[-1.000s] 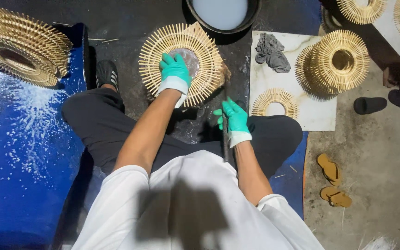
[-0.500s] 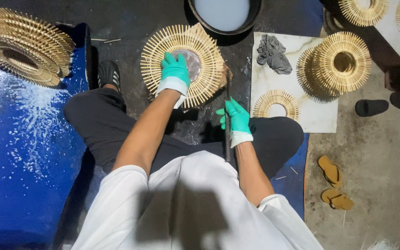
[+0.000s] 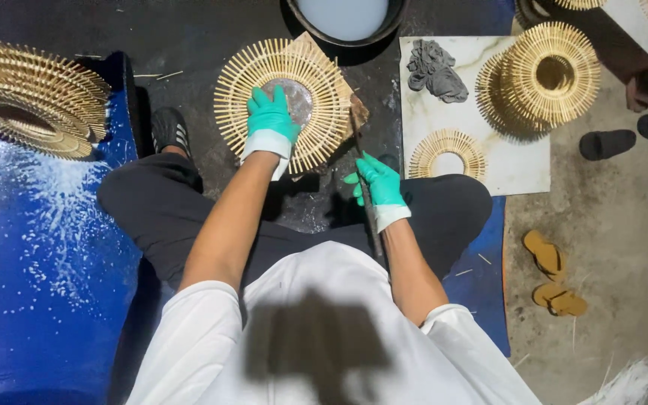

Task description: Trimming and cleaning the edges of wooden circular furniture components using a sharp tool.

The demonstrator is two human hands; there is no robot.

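Note:
A round sunburst frame of thin bamboo sticks [image 3: 316,82] lies flat on the dark mat in front of me. My left hand [image 3: 270,116], in a green glove, presses down on its grey centre disc. In its green glove, my right hand [image 3: 375,184] grips a long thin brush handle [image 3: 365,195]. The brush's tip touches the frame's right edge.
A dark bowl of pale liquid [image 3: 345,19] sits beyond the frame. A white board [image 3: 519,169] at right carries a grey rag [image 3: 435,71], a small stick ring [image 3: 448,154] and a stack of frames [image 3: 545,75]. More frames [image 3: 28,97] lie on a blue sheet at left. Sandals [image 3: 553,274] rest on the floor.
My right hand has shifted slightly with the brush along the frame's right edge. My left hand stays on the centre disc.

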